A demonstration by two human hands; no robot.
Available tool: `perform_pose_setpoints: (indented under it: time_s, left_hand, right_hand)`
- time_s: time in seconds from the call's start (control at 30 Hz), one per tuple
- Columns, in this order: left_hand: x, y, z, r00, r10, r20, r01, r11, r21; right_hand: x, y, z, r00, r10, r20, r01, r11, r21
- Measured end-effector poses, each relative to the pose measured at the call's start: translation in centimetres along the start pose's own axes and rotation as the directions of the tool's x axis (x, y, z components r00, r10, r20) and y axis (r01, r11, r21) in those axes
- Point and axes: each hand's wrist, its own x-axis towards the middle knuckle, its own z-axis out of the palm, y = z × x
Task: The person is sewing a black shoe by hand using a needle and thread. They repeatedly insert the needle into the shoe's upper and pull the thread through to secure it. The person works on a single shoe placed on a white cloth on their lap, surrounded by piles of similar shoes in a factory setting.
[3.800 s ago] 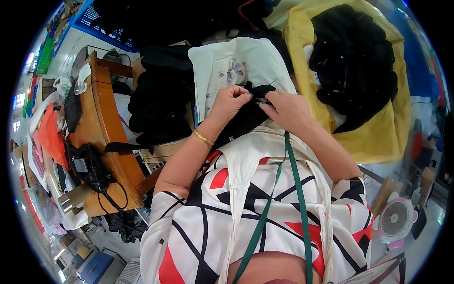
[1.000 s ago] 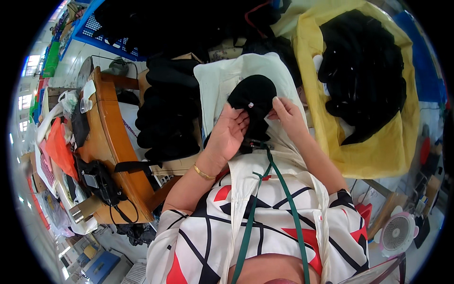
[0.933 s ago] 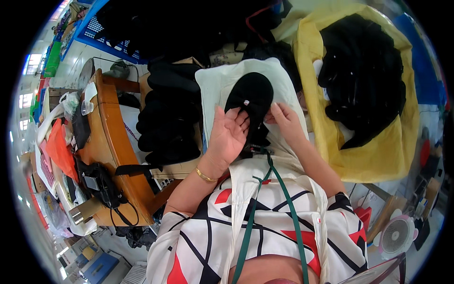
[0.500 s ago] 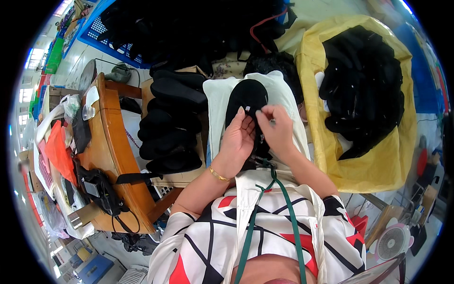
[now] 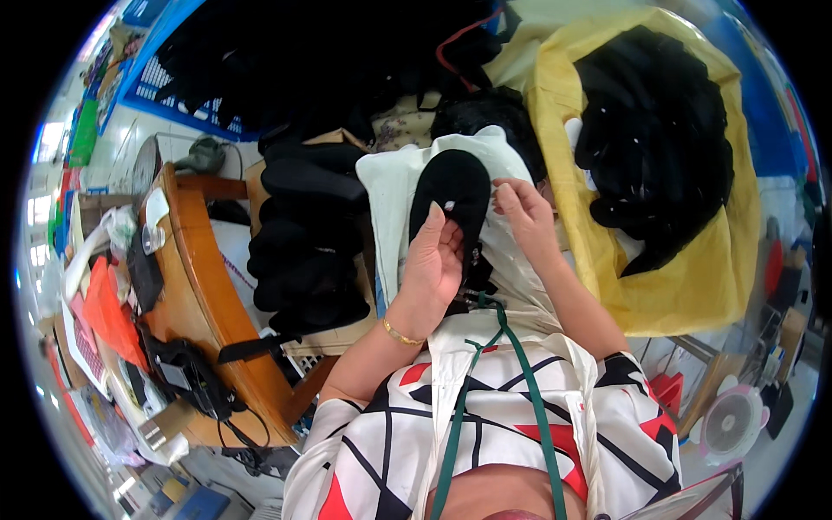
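Observation:
A black fabric shoe (image 5: 452,173) with a rounded toe lies over the white cloth (image 5: 386,186) on my lap. On its upper sits a small shiny whitish ornament (image 5: 449,206). My left hand (image 5: 433,264) grips the shoe from its left side, thumb on top by the ornament and fingers curled against the opening. To the right of the shoe, apart from it, my right hand (image 5: 526,212) is closed in a pinch. Whatever its fingertips hold, if anything, is too small to make out.
Several black shoes (image 5: 316,225) are stacked at the left beside a wooden chair (image 5: 195,269). A yellow sack (image 5: 685,299) of black shoes stands at the right. Behind is a blue basket (image 5: 165,113) heaped with black items. A small fan (image 5: 731,422) is at the lower right.
My right hand has drawn away from the shoe's upper toward the right, still pinched. My left hand keeps its grip on the shoe. The whole view has shifted slightly.

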Motion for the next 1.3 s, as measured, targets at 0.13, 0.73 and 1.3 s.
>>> perform_pose_setpoints:
  time_s: [0.13, 0.73, 1.3]
  left_hand:
    - [-1.2, 0.3, 1.4, 0.999, -0.028, 0.021, 0.027, 0.998, 0.063]
    - [0.9, 2.1, -1.7, 0.764, 0.14, 0.63, -0.55, -0.37, 0.749]
    - [-1.6, 3.3, -3.0, 0.954, 0.202, 0.22, -0.299, 0.658, 0.691]
  right_hand:
    - [0.3, -4.0, 0.5, 0.996, 0.042, 0.082, -0.02, 0.967, -0.253]
    - [0.5, 1.4, -14.5, 0.855, 0.289, -0.431, 0.038, 0.793, 0.608]
    - [-5.3, -0.8, -0.6, 0.975, 0.111, 0.193, -0.103, 0.993, -0.05]
